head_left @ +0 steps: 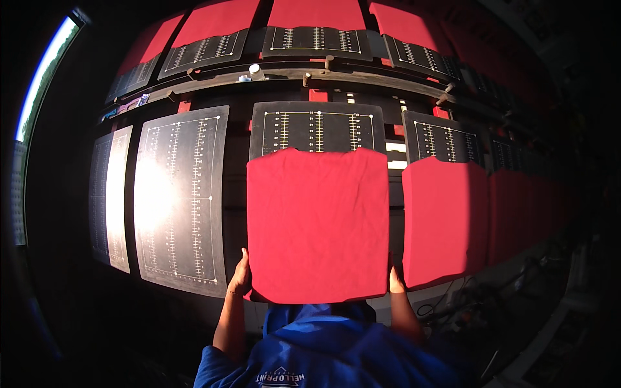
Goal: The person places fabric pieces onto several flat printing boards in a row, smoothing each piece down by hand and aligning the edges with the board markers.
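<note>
A red T-shirt [317,226] is stretched over a dark platen [265,126] straight in front of me. The platen's far end, marked with pale ruler lines, sticks out beyond the neckline. Against the shirt's left edge near the hem is my left hand [240,275], thumb pointing up along the side, its other fingers mostly hidden and closed at the cloth. My right hand [396,278] holds the opposite edge at about the same height, its fingers largely behind the fabric. Small creases run across the shirt's front.
To the left stands a bare platen [210,239] with strong glare, and beyond it another narrow-looking one [100,194]. A second red shirt [443,220] covers the platen at right. Across a dark rail [284,69], a far row carries more red shirts [317,14].
</note>
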Demonstrator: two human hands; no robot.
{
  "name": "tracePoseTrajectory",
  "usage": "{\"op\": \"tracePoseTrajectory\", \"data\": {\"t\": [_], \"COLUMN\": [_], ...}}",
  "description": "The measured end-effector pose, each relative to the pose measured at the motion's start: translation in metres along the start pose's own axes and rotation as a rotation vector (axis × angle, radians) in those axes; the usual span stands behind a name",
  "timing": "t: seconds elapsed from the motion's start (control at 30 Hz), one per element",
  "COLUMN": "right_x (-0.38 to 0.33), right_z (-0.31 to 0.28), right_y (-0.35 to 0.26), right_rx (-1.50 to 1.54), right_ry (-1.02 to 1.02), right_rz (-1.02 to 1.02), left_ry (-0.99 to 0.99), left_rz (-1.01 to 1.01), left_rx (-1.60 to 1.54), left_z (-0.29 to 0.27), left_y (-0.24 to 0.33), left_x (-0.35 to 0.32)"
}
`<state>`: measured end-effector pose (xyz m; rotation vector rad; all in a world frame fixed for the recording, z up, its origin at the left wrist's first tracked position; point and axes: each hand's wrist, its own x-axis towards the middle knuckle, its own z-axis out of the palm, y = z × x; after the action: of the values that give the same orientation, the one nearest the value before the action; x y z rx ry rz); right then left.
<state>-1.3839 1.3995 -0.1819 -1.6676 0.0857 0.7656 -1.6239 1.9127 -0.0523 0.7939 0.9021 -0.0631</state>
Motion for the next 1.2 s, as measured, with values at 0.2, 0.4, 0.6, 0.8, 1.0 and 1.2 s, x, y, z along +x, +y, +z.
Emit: {"op": "tracePoseTrajectory", "data": {"t": [0.2, 0.4, 0.6, 0.8, 1.0, 1.2], "right_x": [-0.110, -0.130, -0.104, 0.038, 0.113, 0.134], "right_z": [0.034, 0.027, 0.038, 0.120, 0.106, 0.091], "right_y": [-0.045, -0.066, -0.057, -0.242, -0.309, -0.321], "right_rx": [0.793, 0.541, 0.204, 0.264, 0.085, -0.257], "right_ry": [-0.238, 0.034, 0.096, -0.094, 0.006, 0.103], "right_rz": [0.336, 0.319, 0.278, 0.354, 0.155, -0.229], "left_ry": [0.253, 0.255, 0.161, -0.084, 0.173, 0.519], "left_rz": [0.262, 0.401, 0.371, 0.102, 0.564, 0.819], "left_rx": [0.385, 0.174, 0.674, -0.302, 0.405, 0.845], "left_z": [-0.101, -0.019, -0.088, 0.015, 0.004, 0.017], "left_y": [-0.120, -0.057, -0.107, 0.061, 0.155, 0.179], "left_x": [-0.070, -0.093, -0.057, 0.052, 0.107, 0.097]}}
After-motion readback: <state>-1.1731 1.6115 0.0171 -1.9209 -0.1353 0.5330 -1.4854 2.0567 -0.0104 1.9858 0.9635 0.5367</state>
